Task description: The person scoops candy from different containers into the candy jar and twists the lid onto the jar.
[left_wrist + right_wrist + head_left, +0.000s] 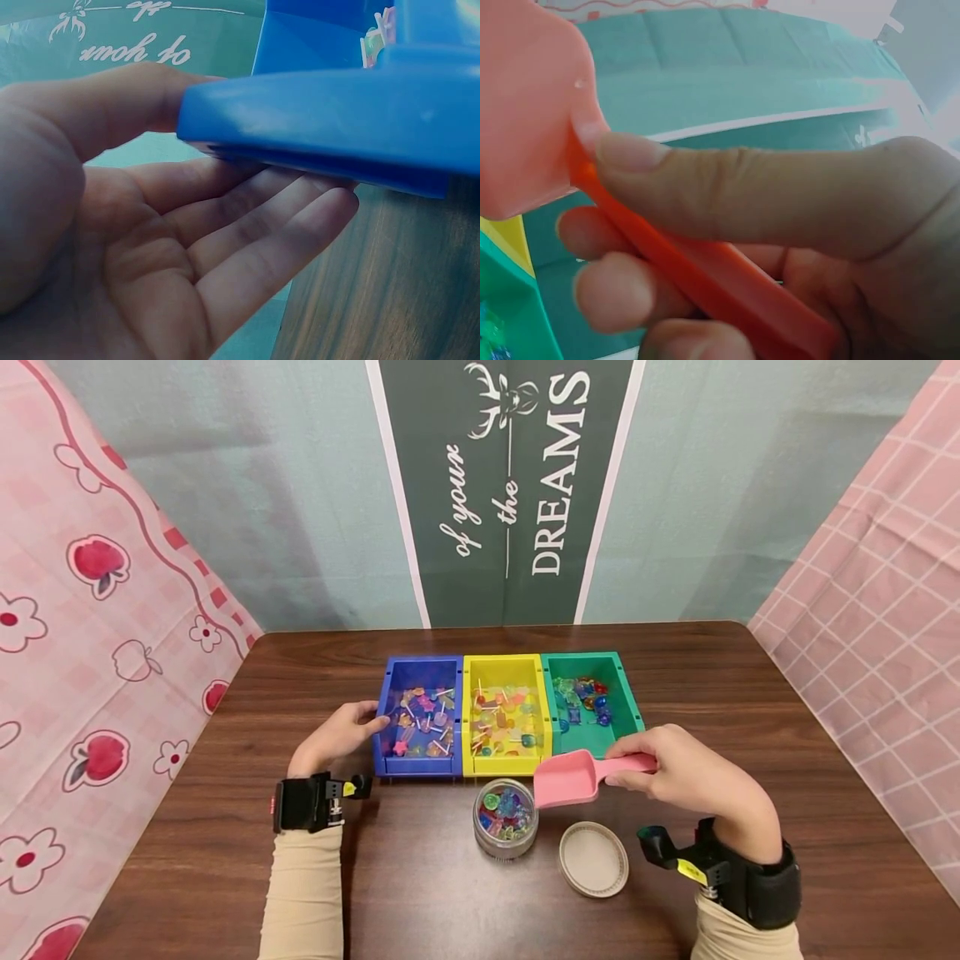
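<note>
Head view: right hand, nearer jar, grips pink scoop right of jar, long axis sideways, bowl end toward jar; left hand, left of jar, pinches blue bin.

From above, the head view faces forward-down; close wrist views of fingers share its backdrop.

Toward the left edge of the desk, the left hand held its thumb above its fingers. Nearer the right edge, the right hand was bent inward, fingers curled
</note>
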Demonstrator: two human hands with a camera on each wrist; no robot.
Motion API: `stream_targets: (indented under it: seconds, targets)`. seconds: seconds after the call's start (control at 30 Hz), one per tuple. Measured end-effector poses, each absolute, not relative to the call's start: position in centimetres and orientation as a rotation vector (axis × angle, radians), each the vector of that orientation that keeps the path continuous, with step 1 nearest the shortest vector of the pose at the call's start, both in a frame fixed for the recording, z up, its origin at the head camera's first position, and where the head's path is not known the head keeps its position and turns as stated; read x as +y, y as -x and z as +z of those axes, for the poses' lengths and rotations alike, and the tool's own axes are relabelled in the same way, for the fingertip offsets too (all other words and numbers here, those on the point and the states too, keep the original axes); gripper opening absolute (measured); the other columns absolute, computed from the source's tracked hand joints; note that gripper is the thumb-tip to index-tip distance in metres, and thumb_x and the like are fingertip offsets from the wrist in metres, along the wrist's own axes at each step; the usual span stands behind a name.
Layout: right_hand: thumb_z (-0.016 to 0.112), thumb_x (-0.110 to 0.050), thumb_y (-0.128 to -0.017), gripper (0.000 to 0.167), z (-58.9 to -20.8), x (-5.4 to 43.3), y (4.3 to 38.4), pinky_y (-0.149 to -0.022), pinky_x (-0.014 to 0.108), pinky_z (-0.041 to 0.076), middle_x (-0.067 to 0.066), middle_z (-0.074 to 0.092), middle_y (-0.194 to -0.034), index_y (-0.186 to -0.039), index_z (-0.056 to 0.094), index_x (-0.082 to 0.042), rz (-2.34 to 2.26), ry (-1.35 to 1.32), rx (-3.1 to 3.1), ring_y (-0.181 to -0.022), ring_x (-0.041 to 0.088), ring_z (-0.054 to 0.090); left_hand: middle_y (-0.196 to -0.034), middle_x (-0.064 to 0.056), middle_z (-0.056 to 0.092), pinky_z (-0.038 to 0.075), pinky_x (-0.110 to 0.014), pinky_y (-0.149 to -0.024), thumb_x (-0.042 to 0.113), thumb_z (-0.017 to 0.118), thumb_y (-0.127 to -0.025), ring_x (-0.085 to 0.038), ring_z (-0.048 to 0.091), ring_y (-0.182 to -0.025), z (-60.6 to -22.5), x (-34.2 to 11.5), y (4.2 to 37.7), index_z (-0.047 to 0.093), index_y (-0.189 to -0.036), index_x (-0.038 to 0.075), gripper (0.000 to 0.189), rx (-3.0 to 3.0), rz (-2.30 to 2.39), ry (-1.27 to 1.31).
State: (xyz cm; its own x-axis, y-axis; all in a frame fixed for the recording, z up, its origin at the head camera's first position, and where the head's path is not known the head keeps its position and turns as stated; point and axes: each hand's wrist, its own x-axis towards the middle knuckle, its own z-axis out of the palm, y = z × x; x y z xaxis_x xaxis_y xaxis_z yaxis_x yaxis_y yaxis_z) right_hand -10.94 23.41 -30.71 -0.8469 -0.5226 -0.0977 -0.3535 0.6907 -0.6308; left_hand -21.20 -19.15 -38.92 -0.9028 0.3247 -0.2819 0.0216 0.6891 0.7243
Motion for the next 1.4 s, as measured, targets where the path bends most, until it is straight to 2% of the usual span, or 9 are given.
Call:
stream_targets:
  seconds: [0.33, 0.53, 1.1, 1.27, 1.4]
  targets:
    - [0.069, -0.024, -0.088, 0.015, -30.4, 25.0, 10.5, -0.049, 0.021, 0.042, -0.006, 0.057, -0.063, -0.092, 0.07, -0.009, -0.863, 0.497, 2.79, -0.049, 0.001, 0.047, -0.125, -0.029, 0.061, 0.043, -0.054, -0.106, 0.018, 0.044, -0.103, -0.033, 0.059, -0.112, -38.9, -19.1, 21.1, 0.044, -0.137, -0.01, 0.045, 2.51, 1.087, -0.303]
    - [0.068, -0.029, -0.089, 0.022, -30.3, 24.9, 10.5, -0.047, 0.022, 0.042, -0.004, 0.059, -0.06, -0.088, 0.071, -0.007, -0.85, 0.379, 2.888, -0.045, 0.004, 0.05, -0.126, -0.028, 0.06, 0.043, -0.054, -0.106, 0.019, 0.043, -0.103, -0.032, 0.059, -0.113, -38.9, -18.9, 21.1, 0.043, -0.138, -0.01, 0.046, 2.508, 1.081, -0.297]
    - [0.068, -0.032, -0.089, 0.03, -31.3, 25.0, 11.8, -0.048, 0.023, 0.039, -0.002, 0.053, -0.054, -0.087, 0.069, -0.002, -0.814, 0.224, 2.907, -0.047, 0.009, 0.048, -0.126, -0.029, 0.06, 0.043, -0.055, -0.105, 0.018, 0.043, -0.103, -0.032, 0.06, -0.111, -38.9, -19.2, 21.1, 0.042, -0.138, -0.011, 0.046, 2.517, 1.077, -0.309]
    - [0.066, -0.031, -0.09, 0.032, -32.0, 24.8, 12.7, -0.051, 0.026, 0.04, 0.0, 0.053, -0.052, -0.092, 0.07, 0.001, -0.82, 0.177, 2.891, -0.049, 0.012, 0.05, -0.124, -0.029, 0.061, 0.044, -0.055, -0.105, 0.018, 0.043, -0.103, -0.032, 0.06, -0.109, -39.0, -19.1, 21.1, 0.042, -0.138, -0.012, 0.046, 2.515, 1.082, -0.318]
    - [0.066, -0.027, -0.091, 0.033, -32.9, 24.6, 13.6, -0.053, 0.027, 0.042, 0.005, 0.06, -0.059, -0.099, 0.069, 0.005, -0.821, 0.146, 2.861, -0.05, 0.012, 0.054, -0.124, -0.029, 0.061, 0.044, -0.055, -0.105, 0.019, 0.043, -0.103, -0.03, 0.06, -0.108, -39.0, -19.0, 21.2, 0.043, -0.137, -0.011, 0.046, 2.52, 1.077, -0.314]
